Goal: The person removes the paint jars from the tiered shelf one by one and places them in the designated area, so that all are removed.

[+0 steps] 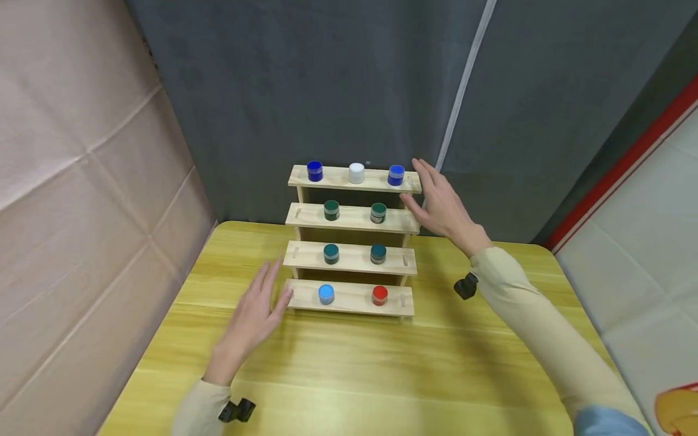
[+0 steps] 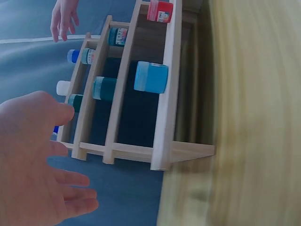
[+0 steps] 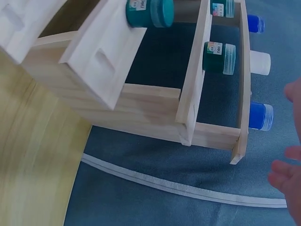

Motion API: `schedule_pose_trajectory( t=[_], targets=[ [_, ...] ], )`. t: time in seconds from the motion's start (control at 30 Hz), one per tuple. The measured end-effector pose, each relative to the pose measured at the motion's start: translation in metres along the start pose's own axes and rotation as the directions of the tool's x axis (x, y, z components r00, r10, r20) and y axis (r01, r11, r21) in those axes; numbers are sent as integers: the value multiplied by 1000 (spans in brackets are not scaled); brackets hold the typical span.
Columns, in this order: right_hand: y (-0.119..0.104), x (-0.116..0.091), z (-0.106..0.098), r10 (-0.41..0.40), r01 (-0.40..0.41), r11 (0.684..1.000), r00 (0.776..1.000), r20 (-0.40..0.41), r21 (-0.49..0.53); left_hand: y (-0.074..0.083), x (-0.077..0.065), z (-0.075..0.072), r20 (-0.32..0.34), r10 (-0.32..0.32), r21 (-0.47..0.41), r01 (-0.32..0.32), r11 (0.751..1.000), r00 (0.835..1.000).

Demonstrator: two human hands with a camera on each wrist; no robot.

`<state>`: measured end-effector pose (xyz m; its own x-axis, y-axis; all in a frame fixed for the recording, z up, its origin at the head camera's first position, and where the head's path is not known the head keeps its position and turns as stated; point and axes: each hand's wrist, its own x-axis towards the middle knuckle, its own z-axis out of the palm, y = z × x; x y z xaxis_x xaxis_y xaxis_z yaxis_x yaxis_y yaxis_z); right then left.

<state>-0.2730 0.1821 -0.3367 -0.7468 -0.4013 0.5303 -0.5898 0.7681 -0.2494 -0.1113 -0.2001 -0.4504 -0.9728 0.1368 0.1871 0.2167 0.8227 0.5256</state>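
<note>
A stepped wooden rack (image 1: 349, 261) with several tiers stands on the table, bearing small paint jars. On the top tier are a dark blue jar (image 1: 314, 171), a white jar (image 1: 357, 174) and a blue jar (image 1: 395, 175). Green and teal jars, such as the green jar (image 3: 218, 58), fill the middle tiers. The lowest tier carries a light blue jar (image 1: 326, 294) and a red jar (image 1: 379, 295). My left hand (image 1: 252, 323), fingers extended, is beside the rack's lower left end. With fingers straight, my right hand (image 1: 444, 203) is by the top tier's right end, near the blue jar.
The yellow wood-grain table (image 1: 349, 363) extends in front of the rack. Behind it hangs a dark grey cloth (image 1: 305, 79) with a pale strip (image 1: 463, 85). A creased, light covering (image 1: 93, 200) borders the left side; a white panel with a red edge (image 1: 627, 166) borders the right.
</note>
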Motion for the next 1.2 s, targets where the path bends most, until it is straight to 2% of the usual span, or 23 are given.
schedule_pose_trajectory(
  t=[0.23,0.5,0.67,0.83,1.0,1.1,1.2],
  targets=[
    [2,15,9,20,-20,999,1000,2,49,-11,-4,15,32,-67,-28,68,997,997],
    [2,33,16,142,-145,979,989,32,141,-23,-6,36,74,-155,-90,161,983,985],
    [-3,42,21,194,-200,967,980,50,156,-31,-4,48,82,-200,-116,209,971,976],
    [-3,45,25,199,-199,966,980,19,164,-33,1,57,83,-237,-151,248,957,968],
    [-2,44,28,202,-197,966,979,-11,166,-37,7,67,84,-243,-197,255,947,966],
    [-2,43,29,216,-212,963,976,-6,168,-39,10,72,70,-250,-273,259,926,966],
    [-3,44,30,236,-233,957,972,6,174,-40,12,76,46,-266,-384,263,885,963]
  ],
)
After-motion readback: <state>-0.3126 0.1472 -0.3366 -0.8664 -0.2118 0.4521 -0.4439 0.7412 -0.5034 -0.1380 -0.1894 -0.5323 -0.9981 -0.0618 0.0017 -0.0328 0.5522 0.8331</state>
